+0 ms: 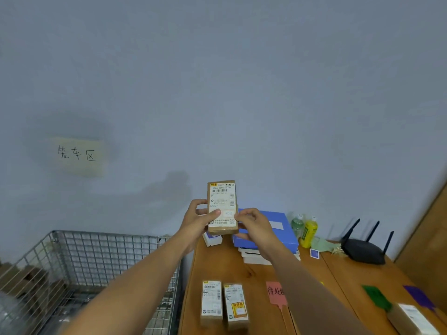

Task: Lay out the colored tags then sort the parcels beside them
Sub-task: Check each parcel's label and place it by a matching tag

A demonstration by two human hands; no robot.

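I hold a small brown parcel (pixel 222 207) upright at chest height, its white shipping label facing me. My left hand (pixel 196 222) grips its left edge and my right hand (pixel 251 224) pinches its lower right corner. On the wooden table (pixel 242 272) below lie two more labelled parcels (pixel 211 302) (pixel 236 305) side by side. To their right lies a pink tag (pixel 275 292) with writing, partly hidden by my right forearm. A green tag (pixel 377 297) and a purple tag (pixel 419 297) lie further right, with another parcel (pixel 411 319) by the green one.
A wire cage cart (pixel 79 264) holding brown boxes stands left of the table. A blue box (pixel 278 228) on white boxes, two drink bottles (pixel 303 229) and a black router (pixel 362 249) sit at the table's back. A paper sign (pixel 78 155) hangs on the wall.
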